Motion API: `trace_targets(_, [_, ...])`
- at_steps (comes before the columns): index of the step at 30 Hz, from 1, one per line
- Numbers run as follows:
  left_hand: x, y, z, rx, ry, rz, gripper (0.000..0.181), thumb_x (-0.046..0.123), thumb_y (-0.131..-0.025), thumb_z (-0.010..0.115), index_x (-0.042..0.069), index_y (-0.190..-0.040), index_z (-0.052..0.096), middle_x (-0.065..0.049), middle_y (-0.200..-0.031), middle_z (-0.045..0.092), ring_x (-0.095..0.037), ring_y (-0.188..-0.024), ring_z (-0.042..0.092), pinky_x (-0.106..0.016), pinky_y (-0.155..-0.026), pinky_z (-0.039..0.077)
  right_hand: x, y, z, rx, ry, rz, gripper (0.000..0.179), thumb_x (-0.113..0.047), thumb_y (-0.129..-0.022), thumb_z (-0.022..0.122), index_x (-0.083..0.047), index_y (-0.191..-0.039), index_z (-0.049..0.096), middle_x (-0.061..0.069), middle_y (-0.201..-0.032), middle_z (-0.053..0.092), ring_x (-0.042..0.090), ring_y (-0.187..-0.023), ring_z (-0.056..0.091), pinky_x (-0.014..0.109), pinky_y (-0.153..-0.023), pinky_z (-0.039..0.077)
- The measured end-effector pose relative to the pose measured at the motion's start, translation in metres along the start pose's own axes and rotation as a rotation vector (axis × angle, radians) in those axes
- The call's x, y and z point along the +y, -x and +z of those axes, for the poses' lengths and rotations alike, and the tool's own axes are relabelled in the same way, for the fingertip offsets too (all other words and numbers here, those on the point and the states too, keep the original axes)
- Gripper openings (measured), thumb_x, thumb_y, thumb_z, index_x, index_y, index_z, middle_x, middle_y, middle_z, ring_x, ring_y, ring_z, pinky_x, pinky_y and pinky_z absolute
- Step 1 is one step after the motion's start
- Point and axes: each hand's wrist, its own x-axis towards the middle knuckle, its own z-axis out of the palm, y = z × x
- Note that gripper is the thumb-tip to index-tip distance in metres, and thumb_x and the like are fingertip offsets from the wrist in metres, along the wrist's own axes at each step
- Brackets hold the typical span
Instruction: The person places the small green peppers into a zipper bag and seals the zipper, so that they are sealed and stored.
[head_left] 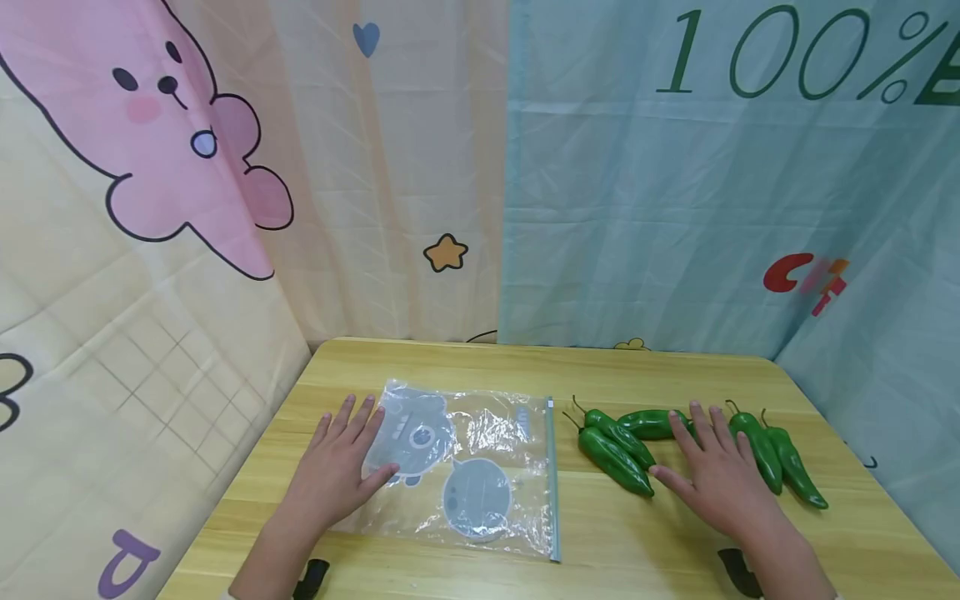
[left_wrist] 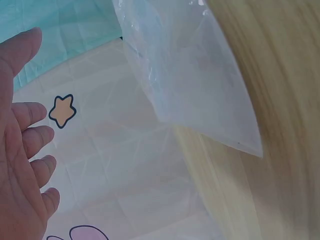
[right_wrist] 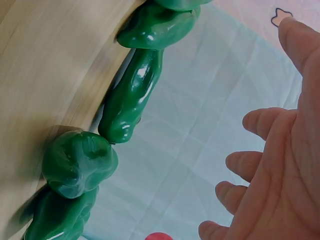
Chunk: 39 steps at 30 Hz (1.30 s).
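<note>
A clear zip bag [head_left: 487, 450] with grey-blue cartoon prints lies flat on the table, its blue slider strip along the right side. My left hand [head_left: 337, 462] is spread over the bag's left edge, fingers straight and holding nothing. In the left wrist view the same hand [left_wrist: 22, 150] stands apart from the bag [left_wrist: 195, 75]. To the right lie several glossy green peppers [head_left: 615, 462], with stems pointing mostly away. Over the middle of them my right hand [head_left: 720, 483] hovers, fingers spread and empty. The right wrist view has that hand [right_wrist: 270, 170] apart from the peppers [right_wrist: 135, 95].
The light wooden table [head_left: 637, 550] ends at a back edge against hanging printed curtains [head_left: 397, 167]. A pale blue curtain [head_left: 645, 208] covers the back right. Black straps [head_left: 738, 571] show at both wrists.
</note>
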Motion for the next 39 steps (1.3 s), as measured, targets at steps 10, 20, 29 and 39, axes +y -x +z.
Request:
trace_targets(10, [0.003, 0.002, 0.005, 0.002, 0.034, 0.021, 0.083, 0.054, -0.087, 0.067, 0.003, -0.148, 0.044, -0.017, -0.157, 0.033, -0.042, -0.145, 0.022, -0.063, -0.113, 0.021, -0.001, -0.001, 0.003, 0.009, 0.0, -0.029, 0.091, -0.063, -0.093, 0.051, 0.0, -0.154, 0.028, 0.029, -0.161, 0.006, 0.046, -0.147, -0.007, 0.076, -0.106, 0.007])
trace_targets(20, [0.015, -0.008, 0.015, -0.013, -0.001, 0.133, 0.08, 0.055, -0.087, 0.067, 0.005, -0.147, 0.047, -0.015, -0.157, 0.034, -0.039, -0.146, 0.023, -0.061, -0.113, 0.024, -0.003, -0.001, 0.008, 0.009, -0.011, -0.04, 0.091, -0.062, -0.093, 0.053, 0.0, -0.155, 0.027, 0.03, -0.16, 0.007, 0.044, -0.147, -0.008, 0.076, -0.106, 0.01])
trace_targets(29, [0.031, -0.02, 0.015, -0.084, 0.019, 0.238, 0.079, 0.057, -0.09, 0.061, 0.008, -0.149, 0.045, -0.012, -0.159, 0.031, -0.036, -0.147, 0.02, -0.057, -0.116, 0.022, -0.006, -0.004, 0.013, -0.012, -0.037, -0.064, 0.093, -0.065, -0.092, 0.051, -0.002, -0.156, 0.026, 0.026, -0.162, 0.007, 0.04, -0.148, -0.009, 0.075, -0.107, 0.01])
trace_targets(39, [0.054, -0.027, 0.008, -0.082, 0.111, 0.327, 0.078, 0.054, -0.089, 0.065, 0.008, -0.15, 0.044, -0.012, -0.157, 0.034, -0.035, -0.146, 0.023, -0.059, -0.114, 0.025, -0.016, -0.007, 0.018, -0.022, -0.025, -0.101, 0.091, -0.064, -0.091, 0.054, -0.003, -0.155, 0.03, 0.025, -0.162, 0.01, 0.046, -0.147, 0.005, 0.073, -0.107, 0.015])
